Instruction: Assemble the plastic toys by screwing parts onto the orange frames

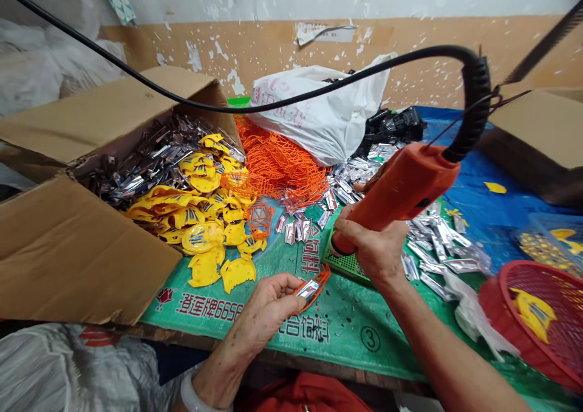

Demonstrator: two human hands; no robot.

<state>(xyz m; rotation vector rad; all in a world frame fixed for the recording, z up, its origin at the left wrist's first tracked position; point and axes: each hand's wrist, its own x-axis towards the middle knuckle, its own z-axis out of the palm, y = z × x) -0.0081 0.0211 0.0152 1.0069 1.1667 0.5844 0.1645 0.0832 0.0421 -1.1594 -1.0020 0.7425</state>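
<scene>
My left hand [273, 305] pinches an orange plastic frame [324, 277] with a shiny silver piece [308, 289] lying against it, low over the green sheet. In my right hand [380, 248] is an orange electric screwdriver [401, 184], gripped round its body and tilted, with a coiled black cord at its upper end. Its lower tip points at a green perforated tray [350, 265], and the bit is hidden. Left of the hands lie yellow plastic shells [203, 236] with blue marks. Behind them is a heap of orange frames [282, 160].
A cardboard box [82, 248] on its side spills silver and yellow parts. Silver pieces [437, 242] lie scattered at the right, near a red basket [505, 315] holding yellow parts. A white bag [319, 108] stands behind. The black cord [282, 103] hangs across the view.
</scene>
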